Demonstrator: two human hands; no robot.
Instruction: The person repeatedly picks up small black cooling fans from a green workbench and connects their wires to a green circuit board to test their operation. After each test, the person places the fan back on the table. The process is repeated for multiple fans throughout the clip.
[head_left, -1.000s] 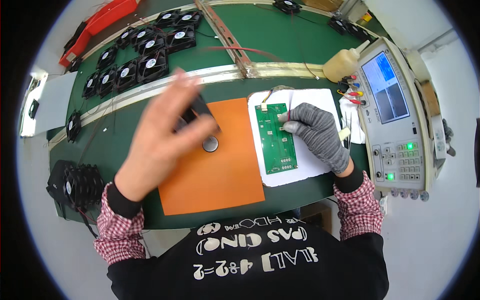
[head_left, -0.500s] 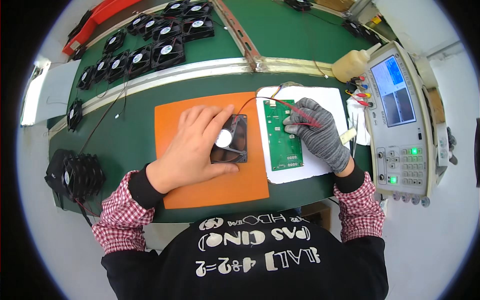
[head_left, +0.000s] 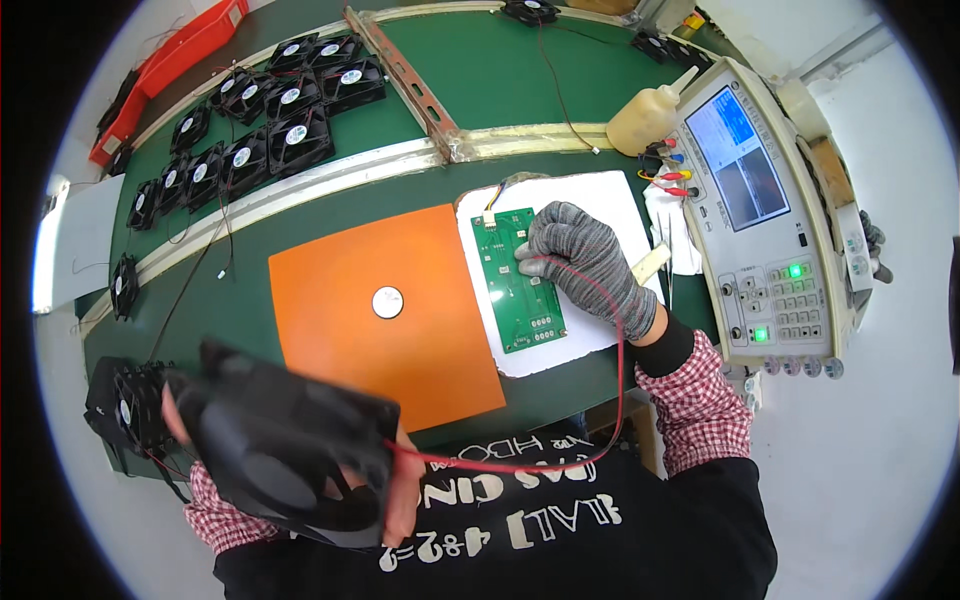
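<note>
My left hand (head_left: 402,495) holds a black square cooling fan (head_left: 290,440), raised and tilted close to my body at the lower left; motion blurs it, and most of the fingers are behind the frame. Red wires (head_left: 500,466) run from the fan in a loop to my right hand (head_left: 585,255). That hand wears a grey knit glove. Its thumb and fingers pinch the wire end over the green circuit board (head_left: 520,300); the tip is hidden. The board lies on a white pad (head_left: 590,350). A pale round disc (head_left: 387,302) sits on the orange mat (head_left: 340,260).
Several black fans (head_left: 245,165) stand beyond the metal rail (head_left: 400,160), with a stack of fans (head_left: 140,400) at the left. A bench test meter (head_left: 755,200) with a lit screen, a yellowish squeeze bottle (head_left: 642,120) and tweezers (head_left: 669,260) are at the right.
My left hand has lifted the fan off the orange mat and brought it down-left toward my body, uncovering the disc. My right hand stays pinched at the board. The whole view has shifted slightly.
</note>
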